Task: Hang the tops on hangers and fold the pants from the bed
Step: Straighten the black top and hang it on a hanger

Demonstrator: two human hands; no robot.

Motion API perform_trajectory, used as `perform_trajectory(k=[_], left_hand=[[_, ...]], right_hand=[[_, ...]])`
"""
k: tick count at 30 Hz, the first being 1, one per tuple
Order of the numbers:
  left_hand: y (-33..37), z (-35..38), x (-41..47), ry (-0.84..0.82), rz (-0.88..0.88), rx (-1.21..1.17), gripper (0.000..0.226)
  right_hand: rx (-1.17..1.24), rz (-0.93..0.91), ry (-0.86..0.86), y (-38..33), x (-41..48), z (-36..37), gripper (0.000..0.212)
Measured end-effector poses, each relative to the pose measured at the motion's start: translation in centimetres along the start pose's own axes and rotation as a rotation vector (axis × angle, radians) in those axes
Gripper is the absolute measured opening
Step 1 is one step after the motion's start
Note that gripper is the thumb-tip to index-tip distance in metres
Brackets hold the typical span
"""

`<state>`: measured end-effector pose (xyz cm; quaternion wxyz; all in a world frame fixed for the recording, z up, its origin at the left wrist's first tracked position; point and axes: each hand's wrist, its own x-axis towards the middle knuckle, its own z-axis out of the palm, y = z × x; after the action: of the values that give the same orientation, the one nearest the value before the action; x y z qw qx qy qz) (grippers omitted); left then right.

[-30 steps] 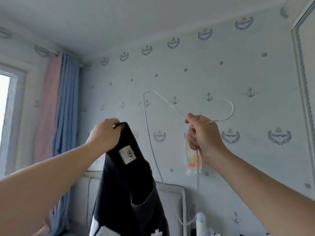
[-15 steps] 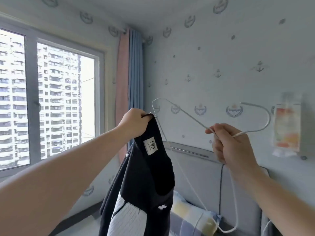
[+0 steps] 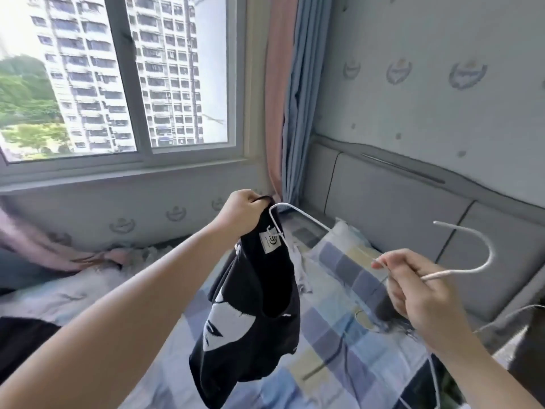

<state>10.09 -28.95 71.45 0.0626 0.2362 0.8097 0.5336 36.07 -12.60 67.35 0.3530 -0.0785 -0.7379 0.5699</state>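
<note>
Partway through hanging one top, not yet seated on the hanger. Gripping the black top (image 3: pixel 259 305) by its collar with the left hand (image 3: pixel 241 209), fingers curled tight, up over the bed (image 3: pixel 339 364), body dangling free. Clamping the white hanger (image 3: pixel 303 215) at its neck with the right hand (image 3: pixel 418 293), off to the right, one shoulder end reaching the collar just beside the left hand. Probably left: threading through, hanging up, then sorting the dark cloth (image 3: pixel 20 343) at the bed's left edge.

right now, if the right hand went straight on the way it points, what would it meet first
Probably the black top hanging from the left hand; the right hand points that way along the white hanger. Depth is unclear.
</note>
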Motion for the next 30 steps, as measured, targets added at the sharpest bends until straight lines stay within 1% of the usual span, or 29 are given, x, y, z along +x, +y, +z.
perform_trajectory(k=[3,5,7,10,13,15,16,19,21,22,24,26,28,29,30], left_hand=[[-3.5,0.8,-1.5,-0.043,-0.024,0.057,0.024],[-5.4,1.1,-2.5,-0.058,-0.031,0.073,0.021],[-6.7,1.4,-3.6,-0.076,0.001,0.115,0.018],[-7.6,1.9,-5.4,-0.131,0.111,0.282,0.012],[-7.2,3.4,-7.7,-0.272,0.248,0.383,0.013],[-6.5,5.2,-9.5,-0.366,0.311,0.406,0.007],[-6.4,6.1,-10.3,-0.401,0.317,0.385,0.005],[-6.4,8.2,-11.8,-0.443,0.219,0.295,0.018],[-6.7,8.6,-12.0,-0.481,0.156,0.321,0.011],[-7.0,8.6,-12.1,-0.511,0.159,0.360,0.011],[-7.6,8.2,-12.4,-0.612,0.221,0.424,0.015],[-8.2,7.6,-12.7,-0.678,0.336,0.485,0.022],[-9.0,6.8,-12.7,-0.614,0.489,0.716,0.037],[-9.3,6.4,-12.6,-0.583,0.542,0.819,0.040],[-9.5,6.1,-12.4,-0.584,0.555,0.860,0.038]], right_hand=[[-0.132,0.024,-0.031,2.0,-1.9,1.5,0.028],[-0.205,0.027,-0.054,2.7,-2.9,2.1,0.026],[-0.242,0.058,-0.101,3.3,-3.8,2.4,0.026],[-0.186,0.147,-0.151,4.2,-5.0,2.8,0.027],[-0.194,0.185,-0.202,5.2,-5.9,3.7,0.025],[-0.245,0.195,-0.197,6.5,-6.4,5.2,0.027],[-0.266,0.215,-0.192,7.3,-6.6,6.2,0.028],[-0.233,0.337,-0.184,9.5,-7.6,8.9,0.025],[-0.167,0.368,-0.155,10.5,-8.4,9.3,0.025],[-0.127,0.370,-0.133,10.7,-8.8,9.1,0.026],[-0.046,0.370,-0.099,10.9,-9.4,8.1,0.028],[0.002,0.381,-0.091,10.9,-9.6,6.9,0.028],[0.013,0.378,-0.104,10.9,-9.4,5.5,0.028],[0.016,0.376,-0.111,10.9,-9.1,4.8,0.028],[0.019,0.380,-0.122,10.7,-8.9,4.1,0.028]])
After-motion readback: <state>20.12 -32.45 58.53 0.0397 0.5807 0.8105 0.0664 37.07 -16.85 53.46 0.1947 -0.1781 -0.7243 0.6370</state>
